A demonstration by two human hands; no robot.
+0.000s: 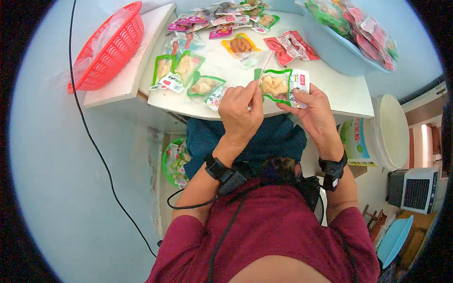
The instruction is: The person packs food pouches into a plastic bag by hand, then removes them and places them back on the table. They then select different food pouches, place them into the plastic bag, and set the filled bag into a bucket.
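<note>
My right hand [312,112] holds the white printed end of a green-edged food packet [274,85] over the front edge of the white table [349,96]. At the packet's left side is my left hand [241,112], its fingers closed round a thin stick-like tool [267,63] that slants up to the right. Whether the left fingers also touch the packet is hard to tell. Left of that hand lie another green-edged packet [206,87] and a pair of similar packets [188,67]. Behind are an orange-edged packet [240,44] and red packets [293,47].
A red basket [113,49] stands at the left. Small packets [226,20] are heaped at the back. A blue basin [330,47] with packets is at the right, above a white bucket [391,132]. A green basket [166,162] sits below the table.
</note>
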